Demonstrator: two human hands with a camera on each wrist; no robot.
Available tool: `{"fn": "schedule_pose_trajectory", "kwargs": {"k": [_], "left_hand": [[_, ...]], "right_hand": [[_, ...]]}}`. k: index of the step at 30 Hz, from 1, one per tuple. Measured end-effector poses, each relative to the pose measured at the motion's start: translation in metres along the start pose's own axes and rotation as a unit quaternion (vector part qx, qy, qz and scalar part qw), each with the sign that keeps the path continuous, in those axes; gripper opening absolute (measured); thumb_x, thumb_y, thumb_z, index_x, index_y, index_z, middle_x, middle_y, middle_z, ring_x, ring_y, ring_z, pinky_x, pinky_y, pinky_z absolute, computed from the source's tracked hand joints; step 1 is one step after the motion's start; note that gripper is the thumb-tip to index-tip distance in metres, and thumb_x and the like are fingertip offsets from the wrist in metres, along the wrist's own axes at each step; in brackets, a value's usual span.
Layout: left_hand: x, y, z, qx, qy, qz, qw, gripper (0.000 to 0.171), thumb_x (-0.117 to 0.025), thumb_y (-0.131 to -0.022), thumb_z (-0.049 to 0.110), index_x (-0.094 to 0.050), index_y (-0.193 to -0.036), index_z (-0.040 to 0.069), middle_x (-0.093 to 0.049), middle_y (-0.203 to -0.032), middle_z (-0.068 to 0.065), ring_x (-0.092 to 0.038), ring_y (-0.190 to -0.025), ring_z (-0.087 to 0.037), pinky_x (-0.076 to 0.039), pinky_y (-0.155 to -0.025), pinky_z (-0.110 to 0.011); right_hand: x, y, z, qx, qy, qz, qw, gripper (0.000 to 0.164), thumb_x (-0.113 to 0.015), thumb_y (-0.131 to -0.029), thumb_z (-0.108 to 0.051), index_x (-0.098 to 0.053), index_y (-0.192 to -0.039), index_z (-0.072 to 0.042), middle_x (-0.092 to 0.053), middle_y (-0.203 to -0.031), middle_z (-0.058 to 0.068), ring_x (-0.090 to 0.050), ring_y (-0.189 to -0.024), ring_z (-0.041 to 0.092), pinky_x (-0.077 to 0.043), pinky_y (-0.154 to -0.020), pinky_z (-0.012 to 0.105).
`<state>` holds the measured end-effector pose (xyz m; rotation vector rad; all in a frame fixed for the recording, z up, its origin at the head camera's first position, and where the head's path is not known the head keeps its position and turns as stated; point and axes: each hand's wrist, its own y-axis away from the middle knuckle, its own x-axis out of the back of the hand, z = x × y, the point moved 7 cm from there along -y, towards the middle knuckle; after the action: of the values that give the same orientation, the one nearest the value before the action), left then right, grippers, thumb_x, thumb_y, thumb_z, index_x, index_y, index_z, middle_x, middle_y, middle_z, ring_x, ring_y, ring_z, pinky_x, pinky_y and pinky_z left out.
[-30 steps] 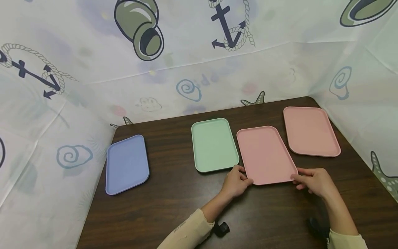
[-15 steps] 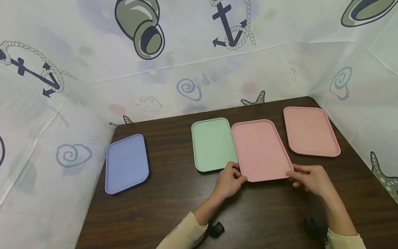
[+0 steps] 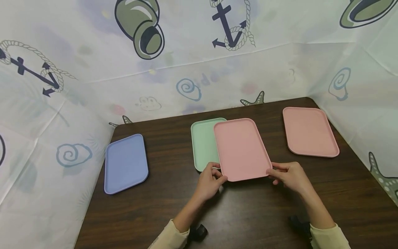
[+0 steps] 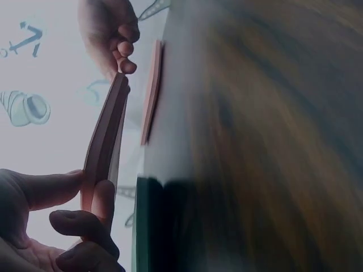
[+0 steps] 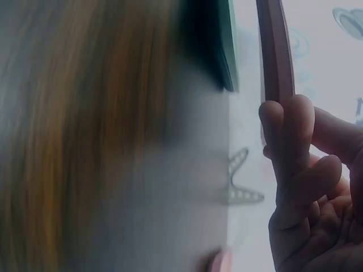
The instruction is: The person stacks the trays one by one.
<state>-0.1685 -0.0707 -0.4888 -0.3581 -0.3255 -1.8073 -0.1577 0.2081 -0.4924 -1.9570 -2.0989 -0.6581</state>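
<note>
A pink rectangular tray [image 3: 243, 148] with rounded corners is held up off the dark wooden table. My left hand [image 3: 209, 181] pinches its near left corner, thumb on top and fingers beneath, as the left wrist view also shows with the tray's edge [image 4: 105, 133]. At the near right corner my right hand [image 3: 289, 175] pinches the rim in the same way. In the head view the held tray covers the right part of a green tray [image 3: 203, 145]. Both wrist views show a gap between the pink tray and the green one lying on the table.
A blue tray [image 3: 125, 164] lies at the table's left edge. Another pink tray [image 3: 311, 131] lies at the far right. Printed cloth [image 3: 174, 45] hangs around the back and sides of the table [image 3: 164, 214].
Both hands have carried the pink tray leftward from between the green and the far pink tray; it now overlaps the green tray in the head view. The other trays have stayed put.
</note>
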Motion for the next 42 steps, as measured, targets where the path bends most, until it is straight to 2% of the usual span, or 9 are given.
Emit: {"fn": "schedule_pose_trajectory", "kwargs": {"k": [5, 11, 21, 28, 37, 42], "left_hand": [[0.022, 0.004, -0.013, 0.009, 0.023, 0.007, 0.9997, 0.039, -0.072, -0.086, 0.007, -0.052, -0.119, -0.002, -0.065, -0.074, -0.003, -0.043, -0.048, -0.005, -0.037, -0.047, -0.021], [0.047, 0.0, -0.028, 0.033, 0.053, 0.034, 0.9974, 0.042, -0.073, -0.085, 0.003, -0.054, -0.121, -0.003, -0.065, -0.075, -0.007, -0.04, -0.048, -0.006, -0.034, -0.047, -0.021], [0.077, -0.01, -0.046, 0.061, 0.05, 0.075, 0.9941, 0.04, -0.071, -0.086, 0.001, -0.058, -0.124, -0.001, -0.066, -0.076, -0.008, -0.04, -0.05, -0.008, -0.032, -0.047, -0.023], [0.087, -0.014, -0.055, 0.061, 0.027, 0.088, 0.9939, 0.039, -0.07, -0.086, 0.001, -0.061, -0.123, -0.001, -0.067, -0.077, -0.009, -0.041, -0.05, -0.011, -0.032, -0.047, -0.023], [0.089, -0.015, -0.061, 0.071, -0.01, 0.101, 0.9923, 0.038, -0.07, -0.087, 0.004, -0.062, -0.124, 0.002, -0.068, -0.078, -0.007, -0.049, -0.052, -0.012, -0.037, -0.05, -0.026], [0.089, -0.014, -0.061, 0.073, -0.02, 0.104, 0.9917, 0.039, -0.07, -0.088, 0.006, -0.062, -0.125, 0.003, -0.068, -0.079, -0.007, -0.049, -0.053, -0.012, -0.038, -0.051, -0.027]], "right_hand": [[-0.021, -0.008, -0.013, 0.021, -0.007, -0.009, 1.0, 0.05, -0.073, -0.09, -0.022, -0.06, -0.124, 0.012, -0.074, -0.081, 0.013, -0.067, -0.057, 0.021, -0.042, -0.042, 0.027], [-0.043, -0.024, -0.025, 0.048, -0.011, -0.009, 0.999, 0.044, -0.073, -0.09, -0.02, -0.064, -0.121, 0.011, -0.073, -0.079, 0.012, -0.067, -0.058, 0.031, -0.04, -0.04, 0.026], [-0.072, -0.047, -0.036, 0.063, -0.016, -0.011, 0.998, 0.039, -0.073, -0.09, -0.017, -0.066, -0.119, 0.008, -0.073, -0.076, 0.009, -0.067, -0.056, 0.022, -0.042, -0.041, 0.025], [-0.084, -0.053, -0.037, 0.055, -0.003, -0.006, 0.998, 0.039, -0.073, -0.089, -0.02, -0.068, -0.118, 0.006, -0.073, -0.075, 0.007, -0.067, -0.056, 0.021, -0.042, -0.043, 0.023], [-0.089, -0.058, -0.04, 0.073, 0.029, 0.006, 0.997, 0.039, -0.073, -0.09, -0.021, -0.069, -0.115, 0.007, -0.073, -0.072, 0.005, -0.067, -0.055, 0.017, -0.044, -0.05, 0.023], [-0.089, -0.059, -0.04, 0.066, 0.038, 0.009, 0.997, 0.04, -0.073, -0.09, -0.023, -0.069, -0.117, 0.005, -0.072, -0.072, 0.004, -0.067, -0.055, 0.016, -0.046, -0.055, 0.025]]}}
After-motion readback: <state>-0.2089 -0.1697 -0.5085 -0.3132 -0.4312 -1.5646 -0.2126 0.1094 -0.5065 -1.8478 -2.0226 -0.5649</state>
